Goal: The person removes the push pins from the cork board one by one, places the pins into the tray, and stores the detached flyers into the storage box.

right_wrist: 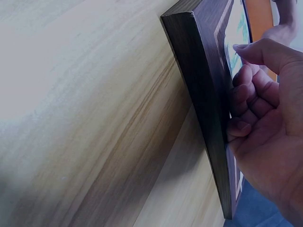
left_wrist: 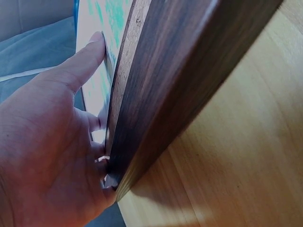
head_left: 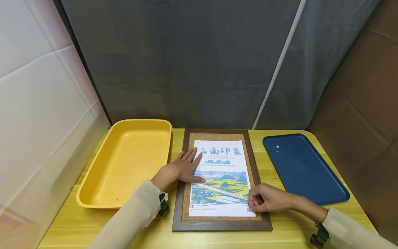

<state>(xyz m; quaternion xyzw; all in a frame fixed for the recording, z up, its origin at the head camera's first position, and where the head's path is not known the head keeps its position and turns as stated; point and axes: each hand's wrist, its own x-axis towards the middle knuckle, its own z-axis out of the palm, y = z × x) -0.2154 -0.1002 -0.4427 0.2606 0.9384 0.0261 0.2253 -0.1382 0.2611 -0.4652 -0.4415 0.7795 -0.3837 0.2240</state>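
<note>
A printed poster [head_left: 221, 193] with a yellow-and-blue landscape lies on a cork board [head_left: 186, 207] in a dark wooden frame [head_left: 224, 226]. My left hand [head_left: 187, 168] rests along the poster's left side, fingers spread over it and thumb extended across the picture. At the lower right corner, my right hand [head_left: 268, 197] has its fingers curled, thumb and index fingertips right at the paper. I cannot tell whether something small sits between those fingertips. In the right wrist view, the right thumb [right_wrist: 260, 51] reaches over the frame's edge to the paper. Small dots show at the poster's top corners.
A yellow tray [head_left: 124, 205] stands left of the frame. On the right lies a blue tray [head_left: 306, 173] with two small white pieces near its upper left corner. Dark fabric [head_left: 186, 62] rises behind the wooden table [head_left: 68, 224], with panels on both sides.
</note>
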